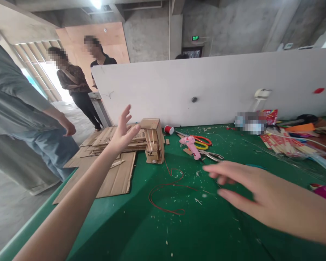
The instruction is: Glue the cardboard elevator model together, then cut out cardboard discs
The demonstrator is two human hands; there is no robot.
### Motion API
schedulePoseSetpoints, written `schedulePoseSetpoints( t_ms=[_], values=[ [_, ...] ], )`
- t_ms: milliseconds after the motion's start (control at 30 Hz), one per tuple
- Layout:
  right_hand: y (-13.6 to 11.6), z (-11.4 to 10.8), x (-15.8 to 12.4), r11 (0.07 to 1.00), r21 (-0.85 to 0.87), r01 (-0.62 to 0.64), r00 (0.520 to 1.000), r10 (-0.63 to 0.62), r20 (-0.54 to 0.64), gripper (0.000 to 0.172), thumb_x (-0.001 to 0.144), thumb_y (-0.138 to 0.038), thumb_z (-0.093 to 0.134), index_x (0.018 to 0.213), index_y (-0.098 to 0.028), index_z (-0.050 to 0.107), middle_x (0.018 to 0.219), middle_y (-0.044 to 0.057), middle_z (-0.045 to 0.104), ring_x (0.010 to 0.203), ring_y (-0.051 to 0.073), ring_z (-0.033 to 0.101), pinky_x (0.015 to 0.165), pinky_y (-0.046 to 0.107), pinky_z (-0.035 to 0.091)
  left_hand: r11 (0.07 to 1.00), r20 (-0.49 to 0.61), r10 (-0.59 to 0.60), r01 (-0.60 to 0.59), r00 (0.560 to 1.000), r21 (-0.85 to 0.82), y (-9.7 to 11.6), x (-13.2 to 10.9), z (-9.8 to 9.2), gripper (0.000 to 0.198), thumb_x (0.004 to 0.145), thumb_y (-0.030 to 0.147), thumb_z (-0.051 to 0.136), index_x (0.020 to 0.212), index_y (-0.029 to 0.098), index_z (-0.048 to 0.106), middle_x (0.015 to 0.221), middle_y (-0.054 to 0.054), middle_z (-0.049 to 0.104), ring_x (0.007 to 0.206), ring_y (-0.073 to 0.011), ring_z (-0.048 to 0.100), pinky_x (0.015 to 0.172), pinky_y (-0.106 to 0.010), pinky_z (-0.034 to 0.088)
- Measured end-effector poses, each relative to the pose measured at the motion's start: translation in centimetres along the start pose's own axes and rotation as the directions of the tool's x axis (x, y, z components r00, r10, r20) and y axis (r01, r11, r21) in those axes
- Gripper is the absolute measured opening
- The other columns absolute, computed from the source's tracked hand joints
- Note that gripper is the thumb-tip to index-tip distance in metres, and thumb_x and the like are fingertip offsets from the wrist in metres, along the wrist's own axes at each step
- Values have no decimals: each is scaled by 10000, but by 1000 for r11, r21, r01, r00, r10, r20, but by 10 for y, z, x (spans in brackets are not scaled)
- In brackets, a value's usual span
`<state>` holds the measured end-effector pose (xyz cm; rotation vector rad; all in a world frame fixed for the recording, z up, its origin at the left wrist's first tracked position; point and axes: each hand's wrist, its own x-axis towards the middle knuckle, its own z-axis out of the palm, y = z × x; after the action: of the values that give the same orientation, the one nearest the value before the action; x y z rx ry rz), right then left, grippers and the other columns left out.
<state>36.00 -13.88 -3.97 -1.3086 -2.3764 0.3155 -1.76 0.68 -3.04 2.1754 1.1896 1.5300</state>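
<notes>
My left hand point(124, 132) is raised with its fingers apart and holds nothing. Just right of it stands a small cardboard box model point(158, 145) with sticks in its open front and letters on its lower part. My right hand point(233, 185) hovers over the table, thumb and fingers spread, slightly blurred and with nothing in it. Beyond its fingertips lies a pink glue gun point(190, 145). From the box model a thin red thread point(163, 186) runs in loose loops across the green tabletop point(141, 232). A red thread spool point(168, 129) lies behind the box.
Flat cardboard sheets point(116, 177) are stacked at the left. Scissors with red and yellow handles point(202, 142) and metal pliers point(212, 156) lie by the glue gun. Packets of sticks point(282, 145) sit at right before a white partition point(220, 87). Several people stand at left.
</notes>
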Motion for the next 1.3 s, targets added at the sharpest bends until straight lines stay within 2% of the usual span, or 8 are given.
schedulePoseSetpoints(
  t_ms=[67,133,367,667,800,933,1133,1300],
  values=[
    [-20,13,52,998,55,39,992,-46,114,398,920,-407,477,1310,-346,523,1172,48,659,930,228,660,765,377,544,996,169,11,-25,986,84,9,13,4,679,831,568,538,1419,281,355,1538,-130,267,1403,-344,272,1056,-537,362],
    [-27,34,97,996,85,27,997,-33,66,451,891,-366,505,1317,-219,523,1151,104,664,899,220,666,726,349,539,985,292,4,-54,956,162,17,23,11,598,851,558,505,1329,199,490,1475,-158,374,1387,-319,315,1092,-498,324],
    [-8,94,173,963,263,-57,998,53,21,597,857,-376,562,1381,-160,377,1252,155,619,1015,252,652,758,324,511,943,260,-1,-85,966,321,29,41,37,497,896,513,428,1174,141,607,1211,-143,616,1177,-236,528,1039,-385,384],
    [-1,118,172,986,68,-155,986,150,70,299,880,-223,527,1165,-140,487,1024,124,710,899,225,683,682,274,483,871,329,-178,-7,927,491,41,57,38,554,847,586,428,1147,179,654,1125,-139,663,1139,-302,534,941,-398,417],
    [4,125,168,988,-35,-147,988,149,41,298,889,-201,521,1174,-120,489,971,132,717,880,218,690,686,269,481,898,248,-250,128,936,422,35,62,39,590,816,600,469,1140,145,657,1199,-145,647,1103,-291,566,929,-360,423],
    [-9,110,159,966,-220,-134,990,141,17,150,872,-194,518,916,-88,615,864,219,693,839,343,679,663,382,458,899,156,-337,268,928,347,26,66,40,590,762,629,528,1089,161,677,1171,-125,659,1046,-273,588,859,-340,448],
    [-21,111,135,877,-434,206,973,-232,-8,246,920,-184,441,1115,-181,592,1005,116,666,858,250,644,548,294,412,872,99,-412,360,906,331,14,72,39,555,741,645,532,956,163,702,911,-108,682,834,-253,626,636,-319,457],
    [-3,129,130,889,-417,191,958,-262,-118,295,944,-198,429,1223,-206,525,1206,98,582,944,199,602,451,238,341,843,97,-505,467,857,267,15,75,37,540,742,647,548,910,148,674,795,-122,660,808,-270,631,602,-336,456]
  ],
)
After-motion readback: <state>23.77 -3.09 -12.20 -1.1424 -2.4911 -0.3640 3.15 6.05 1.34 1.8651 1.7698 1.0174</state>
